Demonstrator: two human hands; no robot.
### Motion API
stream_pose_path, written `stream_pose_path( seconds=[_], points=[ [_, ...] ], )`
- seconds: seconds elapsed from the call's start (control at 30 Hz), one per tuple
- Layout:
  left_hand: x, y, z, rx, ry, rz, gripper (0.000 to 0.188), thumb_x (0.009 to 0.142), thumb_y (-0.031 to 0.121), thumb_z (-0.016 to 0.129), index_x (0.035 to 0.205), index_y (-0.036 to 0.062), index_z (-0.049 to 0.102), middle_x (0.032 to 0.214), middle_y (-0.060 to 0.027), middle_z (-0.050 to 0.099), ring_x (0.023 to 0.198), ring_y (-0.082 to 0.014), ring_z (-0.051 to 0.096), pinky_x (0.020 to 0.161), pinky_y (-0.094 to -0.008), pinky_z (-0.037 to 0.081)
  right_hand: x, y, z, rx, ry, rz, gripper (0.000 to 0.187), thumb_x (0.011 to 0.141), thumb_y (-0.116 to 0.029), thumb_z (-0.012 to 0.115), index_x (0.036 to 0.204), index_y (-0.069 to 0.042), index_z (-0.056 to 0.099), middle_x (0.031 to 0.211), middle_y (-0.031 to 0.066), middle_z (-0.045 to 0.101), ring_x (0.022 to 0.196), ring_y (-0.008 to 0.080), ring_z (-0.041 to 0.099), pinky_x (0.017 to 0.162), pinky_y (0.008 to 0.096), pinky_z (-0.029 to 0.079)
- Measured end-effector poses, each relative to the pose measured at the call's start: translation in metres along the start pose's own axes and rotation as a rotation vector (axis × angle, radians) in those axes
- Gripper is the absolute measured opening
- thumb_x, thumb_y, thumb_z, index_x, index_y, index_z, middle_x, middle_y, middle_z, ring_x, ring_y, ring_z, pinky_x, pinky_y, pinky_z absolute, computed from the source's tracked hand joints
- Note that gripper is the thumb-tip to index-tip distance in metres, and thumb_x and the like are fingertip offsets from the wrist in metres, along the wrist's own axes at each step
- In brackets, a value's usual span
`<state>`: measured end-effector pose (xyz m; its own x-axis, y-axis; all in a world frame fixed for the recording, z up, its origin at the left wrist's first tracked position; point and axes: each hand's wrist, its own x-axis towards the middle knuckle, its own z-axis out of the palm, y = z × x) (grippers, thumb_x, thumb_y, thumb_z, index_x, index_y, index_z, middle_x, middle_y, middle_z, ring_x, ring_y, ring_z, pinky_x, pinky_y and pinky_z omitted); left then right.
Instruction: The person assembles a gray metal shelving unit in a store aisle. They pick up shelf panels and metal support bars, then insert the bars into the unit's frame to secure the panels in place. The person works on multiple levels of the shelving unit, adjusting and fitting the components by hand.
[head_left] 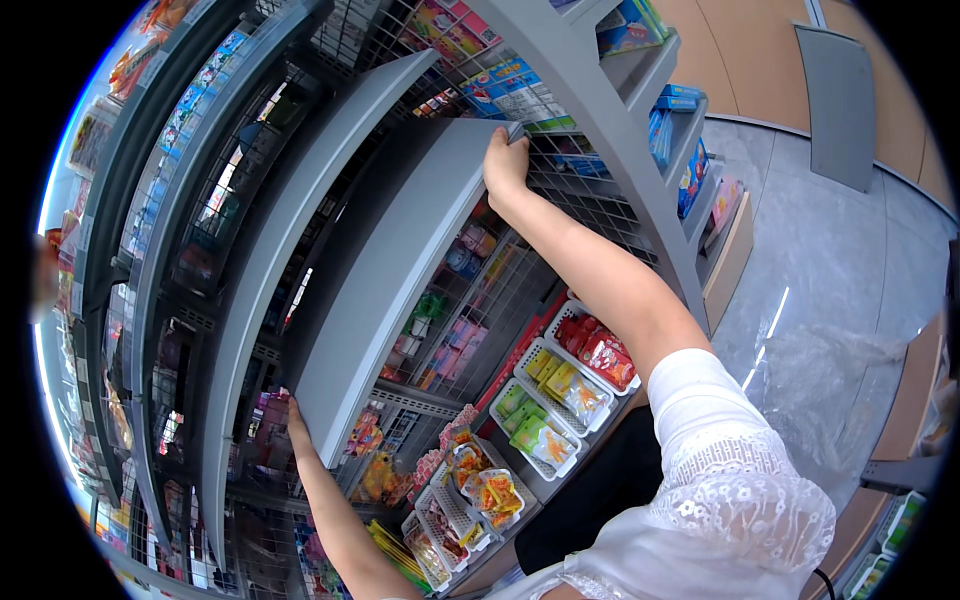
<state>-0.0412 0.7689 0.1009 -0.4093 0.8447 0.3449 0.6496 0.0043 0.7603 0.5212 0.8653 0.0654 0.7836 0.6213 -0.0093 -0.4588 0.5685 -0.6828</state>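
Observation:
A long grey metal shelf board (400,225), bare on top, spans the rack in front of me. My right hand (507,165) is closed round its far right end, by the wire mesh. At its near left end my left hand (297,425) presses against the board's edge; most of its fingers are hidden behind that end. Both arms are stretched wide, one to each end. Just above runs another bare grey shelf (290,200). Below the board, small packaged goods (460,345) show through the mesh.
White plastic baskets (555,385) with red, yellow and green snack packets stand on the bottom shelf. More baskets with orange packets (495,495) lie nearer. A grey end rack (600,110) holds blue boxes at right. Clear plastic sheeting (830,370) lies on the tiled floor.

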Motion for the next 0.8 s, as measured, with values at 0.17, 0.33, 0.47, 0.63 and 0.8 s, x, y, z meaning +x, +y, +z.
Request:
stream_pose_path(
  seconds=[0.17,0.33,0.47,0.63,0.8],
  points=[
    [0.001,-0.003,0.000,-0.091,-0.022,-0.038,0.062,0.089,0.051,0.053,0.128,0.0022,0.053,0.124,-0.0090,0.056,0.109,-0.0214,0.052,0.095,-0.0299,0.038,0.003,0.010,0.000,0.141,-0.005,0.007,0.043,0.096,-0.026,0.045,0.121,0.009,0.038,0.120,0.0275,0.050,0.111,0.0364,0.052,0.092,0.0404,0.041],
    [0.036,-0.040,-0.017,-0.145,-0.033,-0.022,0.075,0.086,0.059,0.052,0.125,-0.0051,0.053,0.122,-0.0111,0.056,0.111,-0.0226,0.051,0.097,-0.0299,0.036,-0.001,0.011,-0.001,0.187,-0.047,-0.007,0.040,0.095,-0.025,0.046,0.118,0.008,0.040,0.116,0.0250,0.052,0.107,0.0346,0.053,0.090,0.0400,0.041],
    [0.018,-0.024,0.001,-0.083,-0.011,0.035,0.073,0.087,0.058,0.051,0.127,-0.0034,0.052,0.122,-0.0102,0.056,0.110,-0.0212,0.051,0.097,-0.0302,0.036,0.006,0.009,-0.012,0.088,-0.032,0.041,0.039,0.093,-0.024,0.048,0.115,0.008,0.041,0.114,0.0246,0.052,0.105,0.0348,0.053,0.089,0.0406,0.041],
    [0.001,-0.007,-0.004,-0.189,-0.059,-0.059,0.064,0.090,0.052,0.049,0.126,-0.0009,0.052,0.121,-0.0104,0.057,0.110,-0.0214,0.053,0.097,-0.0320,0.038,0.012,0.011,-0.019,0.042,-0.039,-0.033,0.037,0.086,-0.019,0.051,0.111,0.007,0.044,0.108,0.0187,0.053,0.100,0.0273,0.053,0.087,0.0384,0.039],
    [-0.006,0.004,0.008,-0.490,-0.181,-0.072,0.059,0.093,0.047,0.046,0.127,-0.0009,0.050,0.124,-0.0113,0.056,0.113,-0.0228,0.052,0.099,-0.0328,0.037,0.029,0.022,-0.024,0.141,-0.132,-0.049,0.043,0.082,-0.021,0.053,0.110,0.011,0.044,0.109,0.0246,0.054,0.101,0.0313,0.054,0.089,0.0369,0.041]
  ],
)
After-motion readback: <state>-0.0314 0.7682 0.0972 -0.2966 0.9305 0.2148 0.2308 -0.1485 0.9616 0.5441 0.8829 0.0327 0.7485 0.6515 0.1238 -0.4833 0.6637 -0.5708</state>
